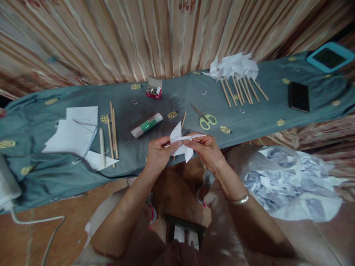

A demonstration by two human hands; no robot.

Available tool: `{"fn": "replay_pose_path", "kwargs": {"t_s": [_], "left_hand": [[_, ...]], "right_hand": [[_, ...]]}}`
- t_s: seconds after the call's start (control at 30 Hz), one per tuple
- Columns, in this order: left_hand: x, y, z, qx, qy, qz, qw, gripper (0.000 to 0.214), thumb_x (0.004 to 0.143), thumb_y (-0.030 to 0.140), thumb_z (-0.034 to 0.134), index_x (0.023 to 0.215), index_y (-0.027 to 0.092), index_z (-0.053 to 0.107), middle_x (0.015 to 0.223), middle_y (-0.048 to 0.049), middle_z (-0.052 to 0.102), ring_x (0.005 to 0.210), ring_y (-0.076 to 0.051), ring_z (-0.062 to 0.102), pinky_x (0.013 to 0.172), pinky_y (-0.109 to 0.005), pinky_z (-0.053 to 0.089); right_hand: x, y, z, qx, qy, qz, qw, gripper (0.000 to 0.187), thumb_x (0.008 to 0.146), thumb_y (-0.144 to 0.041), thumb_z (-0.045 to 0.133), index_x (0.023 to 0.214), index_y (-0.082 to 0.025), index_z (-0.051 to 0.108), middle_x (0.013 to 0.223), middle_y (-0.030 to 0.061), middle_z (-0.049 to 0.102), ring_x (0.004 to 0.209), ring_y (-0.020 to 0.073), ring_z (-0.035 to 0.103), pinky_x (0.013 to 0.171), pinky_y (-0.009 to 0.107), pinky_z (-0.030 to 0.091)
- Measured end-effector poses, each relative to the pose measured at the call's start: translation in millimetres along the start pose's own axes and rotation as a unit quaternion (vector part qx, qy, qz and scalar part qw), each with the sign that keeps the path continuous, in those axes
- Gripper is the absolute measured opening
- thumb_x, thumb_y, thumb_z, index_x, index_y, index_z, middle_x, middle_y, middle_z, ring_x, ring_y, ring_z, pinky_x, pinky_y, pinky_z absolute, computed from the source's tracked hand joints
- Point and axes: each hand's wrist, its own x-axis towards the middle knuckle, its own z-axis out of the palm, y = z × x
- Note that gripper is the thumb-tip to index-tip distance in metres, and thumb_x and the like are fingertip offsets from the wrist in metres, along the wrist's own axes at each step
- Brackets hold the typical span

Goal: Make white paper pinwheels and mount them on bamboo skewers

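At the near edge of the worktop [180,96]: left hand [159,150] and right hand [205,150] both pinched closed on one white pinwheel [176,134], thumbs near its centre. Stick [183,120] behind it; cannot tell if gripped. Step looks like gathering the blades; next move seems to call for a steady pinch. Beyond: scissors [206,121], tube [146,125], open box [154,91]. Sheets [73,133] left, more pinwheels [235,67] right. Green cloth with yellow motifs; striped curtain [138,37] behind, brown floor [183,192] below.

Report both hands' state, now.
Left hand: closed, pinching the folded white paper at its left side.
Right hand: closed, pinching the same paper's right side.
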Motion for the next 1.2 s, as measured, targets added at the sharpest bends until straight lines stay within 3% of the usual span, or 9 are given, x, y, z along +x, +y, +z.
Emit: {"fn": "replay_pose_path", "kwargs": {"t_s": [0.53, 0.77, 1.2], "left_hand": [[1.7, 0.3, 1.6, -0.019, 0.003, -0.007, 1.000, 0.023, 0.054, 0.032, 0.084, 0.066, 0.015, 0.074, 0.055, 0.0021, 0.063, 0.049, -0.008, 0.046, 0.047, -0.020, 0.036], [2.6, -1.5, 2.0, -0.042, -0.010, -0.040, 0.998, 0.029, 0.050, 0.035, 0.086, 0.066, 0.014, 0.073, 0.053, 0.0023, 0.062, 0.045, -0.008, 0.046, 0.043, -0.020, 0.036], [1.3, -1.6, 3.4, -0.098, -0.032, -0.081, 0.991, 0.023, 0.048, 0.028, 0.086, 0.064, 0.016, 0.075, 0.053, 0.0008, 0.066, 0.045, -0.008, 0.051, 0.044, -0.020, 0.038]], "right_hand": [[1.0, -0.8, 0.1, 0.000, 0.004, 0.011, 1.000, 0.026, 0.054, -0.041, 0.088, 0.068, -0.023, 0.075, 0.066, -0.0024, 0.071, 0.058, 0.0114, 0.059, 0.058, 0.025, 0.046], [0.5, -2.9, -0.3, -0.026, 0.000, 0.008, 1.000, 0.031, 0.053, -0.044, 0.088, 0.049, -0.021, 0.068, 0.052, -0.0042, 0.064, 0.048, 0.0079, 0.053, 0.050, 0.022, 0.042], [1.5, -5.1, -2.6, -0.025, -0.019, 0.031, 0.999, 0.028, 0.052, -0.043, 0.087, 0.059, -0.021, 0.071, 0.057, -0.0024, 0.068, 0.051, 0.0122, 0.059, 0.050, 0.024, 0.046]]}}
